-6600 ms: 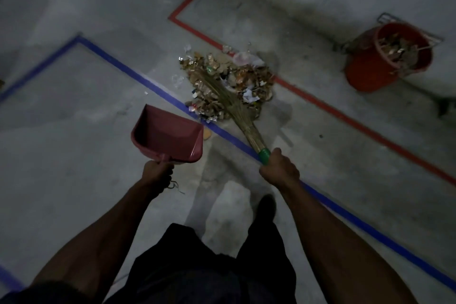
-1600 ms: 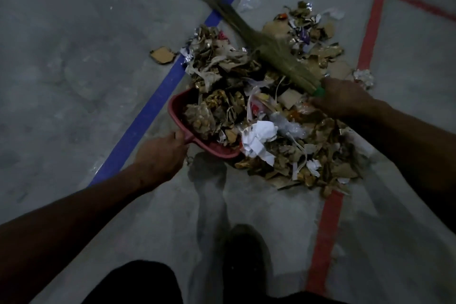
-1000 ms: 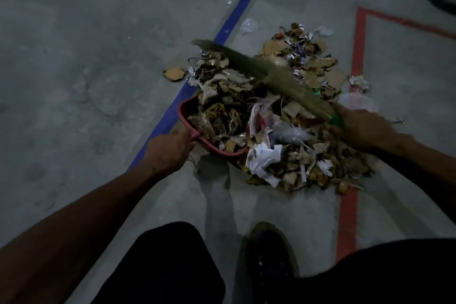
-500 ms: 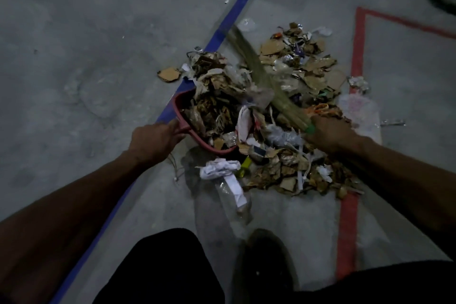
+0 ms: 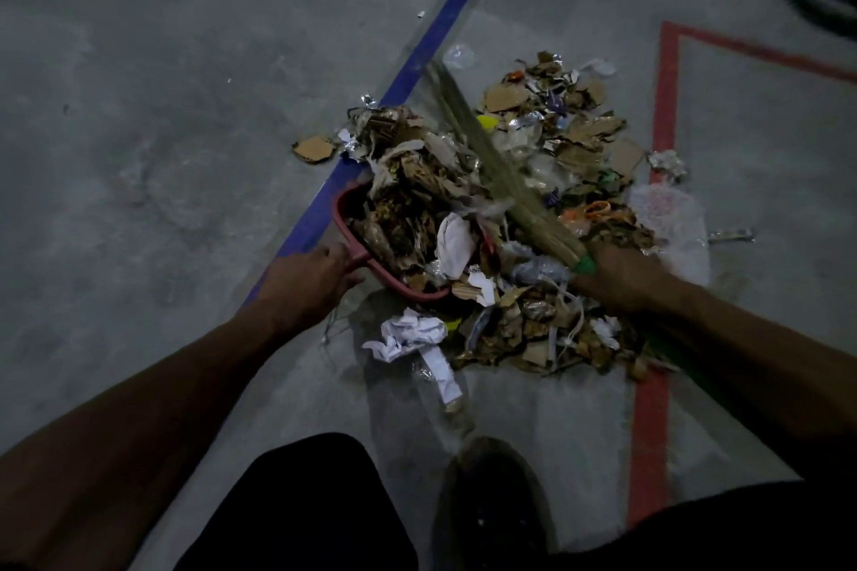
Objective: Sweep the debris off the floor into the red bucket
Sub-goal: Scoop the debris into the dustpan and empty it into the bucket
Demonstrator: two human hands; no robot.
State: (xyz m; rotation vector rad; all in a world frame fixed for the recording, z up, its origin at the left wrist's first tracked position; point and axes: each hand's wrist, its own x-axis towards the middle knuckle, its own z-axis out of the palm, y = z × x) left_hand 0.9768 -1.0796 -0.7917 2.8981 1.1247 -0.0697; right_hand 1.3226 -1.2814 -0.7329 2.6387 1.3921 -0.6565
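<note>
Down on the concrete floor (image 5: 139, 130), the left hand (image 5: 308, 281) is gripping the handle of a red dustpan (image 5: 345, 218), fingers curled round it, and the pan is sitting on the floor with its near rim toward the person and its mouth facing right, into the debris pile (image 5: 524, 218). The pan is already lying heaped with torn cardboard, dry scraps and a white crumpled piece. The right hand (image 5: 621, 278) is clamping the green-capped end of a grass broom (image 5: 491, 158); the broom is lying slantwise over the pile, its thin tip reaching to the far left, near the blue floor line (image 5: 440, 32), and its thick end coming near and right into the fist. The two hands are working apart, the loaded pan and part of the heap sitting between them.

The pile is spreading from the blue line on the left to the red floor line (image 5: 663, 107) on the right, touching both. A crumpled white paper (image 5: 408, 334) is lying just near of the pan, and a single cardboard piece (image 5: 315, 148) is sitting apart to the left of the heap. A clear plastic bag (image 5: 672, 223) is resting at the right edge, over the red line. The person's dark shoe (image 5: 491, 496) is standing near the bottom, well short of the heap. The red bucket is not showing anywhere in this view.
</note>
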